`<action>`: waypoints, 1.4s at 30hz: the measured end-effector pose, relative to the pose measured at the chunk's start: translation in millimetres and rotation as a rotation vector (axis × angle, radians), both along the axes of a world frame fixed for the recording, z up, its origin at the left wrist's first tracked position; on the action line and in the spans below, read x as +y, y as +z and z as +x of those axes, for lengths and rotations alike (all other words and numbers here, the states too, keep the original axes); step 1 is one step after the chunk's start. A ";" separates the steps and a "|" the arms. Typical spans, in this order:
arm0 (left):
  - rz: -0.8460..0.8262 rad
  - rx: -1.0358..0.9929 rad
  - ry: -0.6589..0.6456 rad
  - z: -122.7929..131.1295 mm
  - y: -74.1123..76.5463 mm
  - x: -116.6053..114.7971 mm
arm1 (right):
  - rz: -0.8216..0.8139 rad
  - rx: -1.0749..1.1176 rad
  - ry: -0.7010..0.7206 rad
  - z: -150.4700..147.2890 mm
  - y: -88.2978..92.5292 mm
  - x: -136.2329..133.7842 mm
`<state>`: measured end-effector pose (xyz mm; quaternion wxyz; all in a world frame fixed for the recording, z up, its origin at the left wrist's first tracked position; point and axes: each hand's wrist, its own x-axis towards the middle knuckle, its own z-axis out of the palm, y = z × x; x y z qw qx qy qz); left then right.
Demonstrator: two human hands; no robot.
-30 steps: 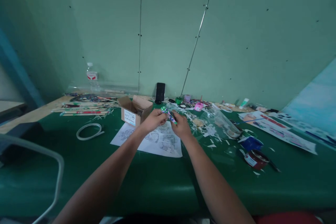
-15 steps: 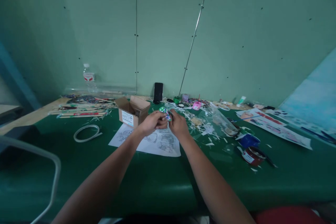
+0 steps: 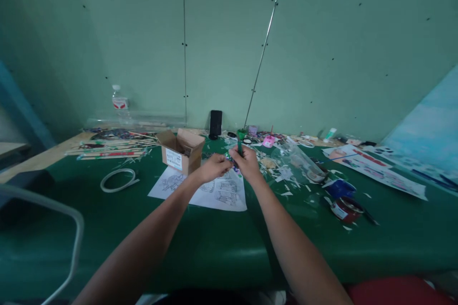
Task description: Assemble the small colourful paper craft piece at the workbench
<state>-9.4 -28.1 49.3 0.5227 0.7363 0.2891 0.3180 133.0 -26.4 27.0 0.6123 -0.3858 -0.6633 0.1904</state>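
Two hands meet over the far edge of the printed sheet (image 3: 211, 189) on the green table (image 3: 200, 248). Left hand (image 3: 211, 169) is curled, fingertips pinched onto a small colourful piece (image 3: 229, 157) held between both hands; most of the piece is hidden, only a patterned bit shows. Right hand (image 3: 246, 164) is clenched around a thin green stick (image 3: 239, 147) that pokes up above its knuckles, thumb side touching the left fingertips. The piece sits above the sheet, just right of the open cardboard box (image 3: 181, 151). Far left: bundle of sticks (image 3: 110, 148) and a water bottle (image 3: 119, 103) at the wall. Near left: white loop (image 3: 118, 179). Phone (image 3: 215, 124) stands against the wall behind the hands. Right: clear plastic bag (image 3: 300, 162), blue lid (image 3: 339, 188), red tin (image 3: 345, 209), printed strips (image 3: 375, 171), paper scraps scattered around.
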 end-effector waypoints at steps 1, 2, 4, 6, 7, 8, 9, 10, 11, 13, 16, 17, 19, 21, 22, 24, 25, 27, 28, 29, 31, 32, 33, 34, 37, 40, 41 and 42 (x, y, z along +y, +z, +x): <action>-0.019 -0.016 0.030 1.2 -0.7 0.4 | 0.029 0.012 -0.042 -0.8 0.3 0.1; -0.044 -0.043 0.050 2.5 -1.3 0.5 | 0.052 0.036 -0.081 -1.1 0.3 0.5; -0.088 -0.101 0.038 4.8 -2.8 0.5 | 0.079 0.092 -0.126 -1.4 0.5 1.1; -0.093 -0.134 -0.014 5.8 -4.7 0.7 | 0.093 0.116 -0.139 -2.3 1.1 0.4; -0.083 -0.140 -0.034 5.8 -5.7 1.2 | 0.101 0.113 -0.142 -3.2 1.6 -0.5; -0.072 -0.141 -0.043 5.3 -6.6 1.7 | 0.112 0.106 -0.145 -4.3 2.1 -1.8; -0.061 -0.134 -0.047 4.6 -7.3 2.5 | 0.124 0.098 -0.147 -5.5 2.5 -3.3; -0.052 -0.120 -0.051 3.6 -7.8 3.3 | 0.135 0.092 -0.147 -6.8 2.7 -4.8; -0.044 -0.102 -0.054 2.6 -8.1 4.1 | 0.142 0.088 -0.145 -8.0 2.6 -6.2; -0.024 -0.058 -0.062 0.4 -7.7 5.6 | 0.144 0.085 -0.139 -10.0 1.6 -8.1; 0.057 0.037 -0.066 -3.8 -5.9 7.5 | 0.139 0.077 -0.119 -12.2 -1.0 -9.0; 0.101 0.077 -0.053 -5.7 -5.3 7.9 | 0.138 0.068 -0.109 -12.8 -1.9 -8.8; 0.205 0.174 -0.008 -9.9 -4.8 8.6 | 0.130 0.043 -0.093 -13.4 -3.0 -8.2; 0.295 0.292 0.035 -13.6 -6.2 9.2 | 0.121 0.051 -0.109 -12.7 -3.3 -7.1; 0.322 0.354 0.036 -14.8 -7.8 9.5 | 0.120 0.081 -0.136 -11.7 -3.3 -6.4; 0.327 0.438 0.006 -15.0 -12.0 10.7 | 0.121 0.169 -0.192 -8.6 -3.1 -4.3; 0.309 0.437 -0.010 -14.2 -14.0 11.6 | 0.121 0.205 -0.210 -6.8 -3.0 -3.1; 0.257 0.314 -0.041 -11.4 -16.2 13.5 | 0.120 0.238 -0.220 -3.6 -3.0 -0.8; 0.226 0.200 -0.043 -10.0 -16.1 14.3 | 0.121 0.237 -0.218 -2.5 -3.1 0.2; 0.184 0.078 -0.044 -8.7 -15.2 14.9 | 0.119 0.233 -0.217 -1.8 -3.1 1.0; 0.093 -0.124 -0.038 -6.6 -12.1 15.1 | 0.112 0.224 -0.224 -1.4 -3.1 1.9; 0.052 -0.178 -0.031 -5.7 -10.5 14.6 | 0.108 0.214 -0.228 -1.5 -2.9 2.0; 0.027 -0.197 -0.020 -4.7 -9.2 13.8 | 0.109 0.204 -0.232 -1.7 -2.7 1.8; 0.021 -0.189 -0.005 -3.6 -8.3 12.8 | 0.113 0.191 -0.236 -1.9 -2.4 1.5; 0.048 -0.118 0.065 0.2 -7.3 8.9 | 0.129 0.132 -0.253 -1.5 -1.6 -0.6; 0.029 -0.113 0.126 2.1 -5.8 5.6 | 0.133 0.085 -0.305 2.5 -1.4 -1.8; 0.012 -0.124 0.139 1.9 -5.0 5.0 | 0.136 0.081 -0.320 5.0 -1.6 -1.4; -0.003 -0.138 0.149 1.3 -4.1 4.7 | 0.141 0.081 -0.327 8.2 -2.0 -0.4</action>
